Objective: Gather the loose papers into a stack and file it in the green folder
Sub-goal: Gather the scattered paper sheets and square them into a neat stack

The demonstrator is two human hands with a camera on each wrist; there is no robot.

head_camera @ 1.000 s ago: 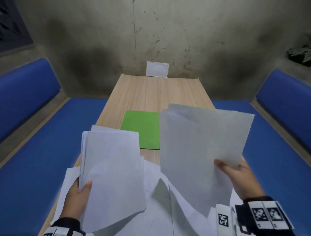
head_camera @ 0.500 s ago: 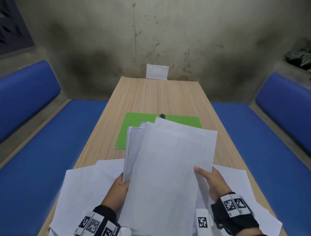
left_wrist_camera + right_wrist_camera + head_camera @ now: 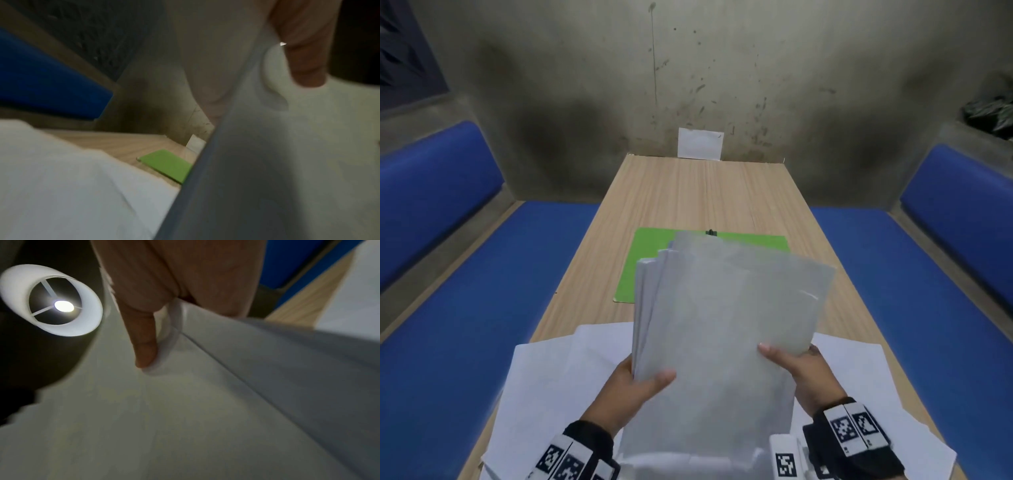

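Note:
A fanned stack of white papers (image 3: pixel 722 325) is held up over the table's near end. My left hand (image 3: pixel 633 387) grips its lower left edge, thumb on top. My right hand (image 3: pixel 794 366) pinches the right edge, thumb on the top sheet (image 3: pixel 185 402). In the left wrist view the stack (image 3: pixel 267 162) fills the right side. The green folder (image 3: pixel 643 260) lies flat in mid-table, its near right part hidden by the stack; a small black clip (image 3: pixel 711 233) shows at its far edge. Loose white sheets (image 3: pixel 558 377) still lie spread on the table beneath my hands.
The long wooden table (image 3: pixel 705 192) runs away to a stained wall, where a small white card (image 3: pixel 700 144) leans. Blue padded benches (image 3: pixel 482 291) flank both sides. More loose sheets (image 3: pixel 866 383) lie at the near right.
The two separate bundles held apart a second ago have been brought together into one stack in front of me. Both hands have moved inward, and the folder's right half has come into sight.

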